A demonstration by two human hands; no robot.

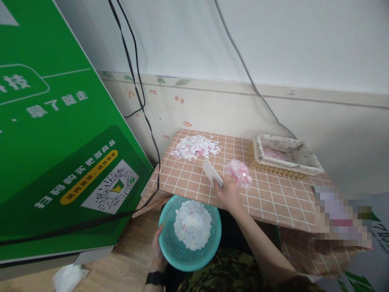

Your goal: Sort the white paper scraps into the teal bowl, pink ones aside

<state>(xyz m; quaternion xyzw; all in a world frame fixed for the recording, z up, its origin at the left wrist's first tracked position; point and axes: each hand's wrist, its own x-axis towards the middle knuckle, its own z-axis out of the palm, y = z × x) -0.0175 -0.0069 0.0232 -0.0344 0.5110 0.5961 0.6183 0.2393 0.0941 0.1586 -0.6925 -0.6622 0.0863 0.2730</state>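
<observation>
My left hand (158, 248) grips the left rim of a round teal plastic colander (214, 241), holding it below the table's front edge. Inside the colander lies a heap of small white paper scraps (193, 225), a few with pink marks. Over the table, my right hand (229, 194) is closed on a flat white rectangular plate (212, 172), its free end pointing to the far left. Beyond that end, a pile of white and pinkish scraps (194, 147) is spread on the cloth. A shiny clump of pink material (238, 172) sits just past my right hand.
Brown checked cloth (185, 178) covers the table against the wall. A lined wicker basket (282, 172) stands at the back right. A tall green cabinet (60, 134) rises on the left, with a dark strap (154, 142) hanging across. A white bag (69, 278) lies on the floor.
</observation>
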